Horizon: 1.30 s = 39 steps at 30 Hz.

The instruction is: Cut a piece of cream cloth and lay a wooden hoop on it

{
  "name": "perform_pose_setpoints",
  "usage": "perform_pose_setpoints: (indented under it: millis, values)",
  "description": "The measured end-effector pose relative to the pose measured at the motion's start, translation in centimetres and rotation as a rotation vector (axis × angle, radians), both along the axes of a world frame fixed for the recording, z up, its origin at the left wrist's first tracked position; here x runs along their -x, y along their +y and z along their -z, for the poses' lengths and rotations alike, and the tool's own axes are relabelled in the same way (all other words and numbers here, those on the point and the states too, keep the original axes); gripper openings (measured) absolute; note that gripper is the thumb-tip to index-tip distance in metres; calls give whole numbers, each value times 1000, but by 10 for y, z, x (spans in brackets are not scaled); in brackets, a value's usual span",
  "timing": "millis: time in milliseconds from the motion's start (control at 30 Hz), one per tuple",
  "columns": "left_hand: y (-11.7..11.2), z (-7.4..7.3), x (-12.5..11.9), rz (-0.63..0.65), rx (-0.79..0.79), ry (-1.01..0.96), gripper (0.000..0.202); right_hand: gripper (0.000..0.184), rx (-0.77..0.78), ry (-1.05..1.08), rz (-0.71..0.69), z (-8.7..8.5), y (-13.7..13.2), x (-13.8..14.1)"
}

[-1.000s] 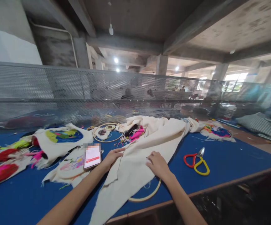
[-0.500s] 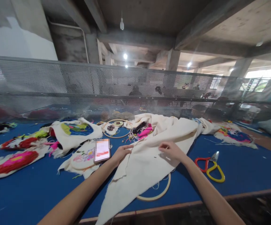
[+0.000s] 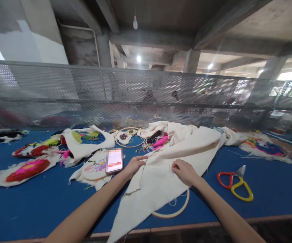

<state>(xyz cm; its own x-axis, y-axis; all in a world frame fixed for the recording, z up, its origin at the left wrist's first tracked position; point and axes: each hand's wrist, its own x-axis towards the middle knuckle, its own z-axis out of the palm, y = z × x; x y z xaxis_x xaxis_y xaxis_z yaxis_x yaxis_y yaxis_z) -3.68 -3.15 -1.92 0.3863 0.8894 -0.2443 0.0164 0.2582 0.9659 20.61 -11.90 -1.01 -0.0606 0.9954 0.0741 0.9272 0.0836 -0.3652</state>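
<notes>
A long piece of cream cloth (image 3: 158, 175) lies across the blue table (image 3: 34, 209), partly over a wooden embroidery hoop (image 3: 178, 211). My left hand (image 3: 134, 164) rests flat on the cloth's left edge, fingers stretched out. My right hand (image 3: 183, 171) lies on the middle of the cloth with its fingers curled and pinched together; whether a needle or thread is in them is too small to tell. A phone (image 3: 114, 161) lies just left of my left hand.
Red and yellow scissors (image 3: 234, 185) lie to the right. Embroidered pieces (image 3: 87, 138) and a second hoop (image 3: 129, 136) lie at the back and left. A perforated metal screen (image 3: 60, 91) closes the table's far side. The table's front edge (image 3: 186, 227) is close.
The view has swung slightly left. My right hand has gone from flat on the cloth to a pinch and drawn a little nearer. My left hand stays at the cloth's edge.
</notes>
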Motion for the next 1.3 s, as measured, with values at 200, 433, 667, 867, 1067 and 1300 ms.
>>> perform_pose_setpoints:
  millis: [200,433,667,867,1067,1300]
  values:
    - [-4,-5,-1,-33,-28,5,41,11,204,-116,-141,-28,6,7]
    - [-2,0,0,-6,-38,20,43,29,186,-53,-252,-88,59,38]
    - [-5,-5,4,49,-196,170,42,74,-125,-201,-16,-76,88,33]
    - [-36,-27,4,276,-663,587,68,36,-77,-206,-161,-41,23,8]
    - [-60,-33,-3,312,-973,1225,33,41,6,-54,-368,-23,-63,-37]
    - [-49,-37,1,297,-967,1221,36,29,-80,31,-191,7,-86,-61]
